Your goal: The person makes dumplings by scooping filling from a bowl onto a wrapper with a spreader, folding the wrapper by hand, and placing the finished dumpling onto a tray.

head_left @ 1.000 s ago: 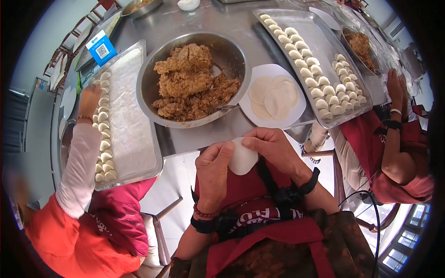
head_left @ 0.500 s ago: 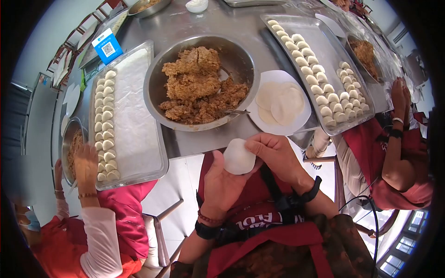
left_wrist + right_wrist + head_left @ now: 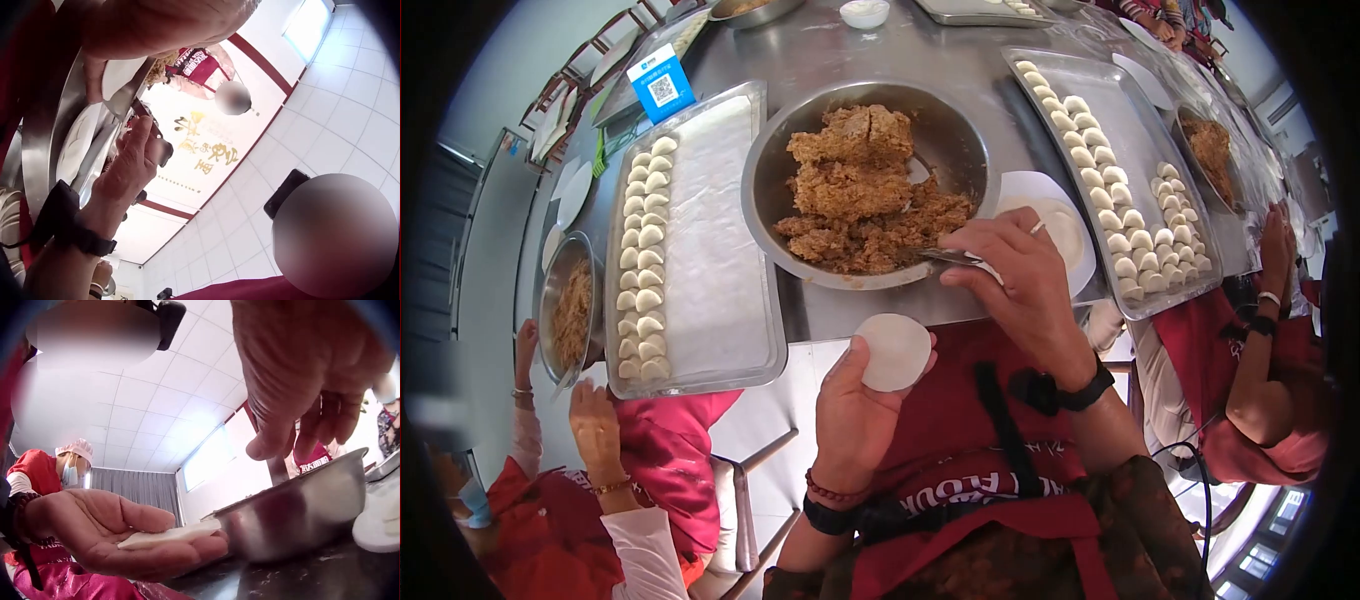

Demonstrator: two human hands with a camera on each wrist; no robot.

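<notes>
My left hand (image 3: 865, 410) holds a round white dumpling wrapper (image 3: 897, 352), its thumb over the near edge and the fingers beneath. Seen side-on in the right wrist view, the thin wrapper (image 3: 172, 536) lies along the fingers. Over the near right rim of a big steel bowl (image 3: 765, 235), my right hand (image 3: 1025, 275) pinches the flat metal handle (image 3: 952, 257) of a utensil. The utensil's working end is hidden in the brown filling (image 3: 850, 190). A white plate (image 3: 1025, 185) of more wrappers sits right of the bowl, partly behind my right hand.
Left of the bowl lies a floured tray (image 3: 710, 250) with two rows of dumplings (image 3: 645, 270). Another dumpling tray (image 3: 1135, 130) lies to the right. A person in red (image 3: 550, 530) sits at left, a smaller filling bowl (image 3: 572, 310) nearby. A blue QR sign (image 3: 662, 88) stands behind.
Both hands held the wrapper before; the right hand has let go and moved up to the utensil handle. The left hand keeps the wrapper. The neighbour's hand has drawn back from the left tray.
</notes>
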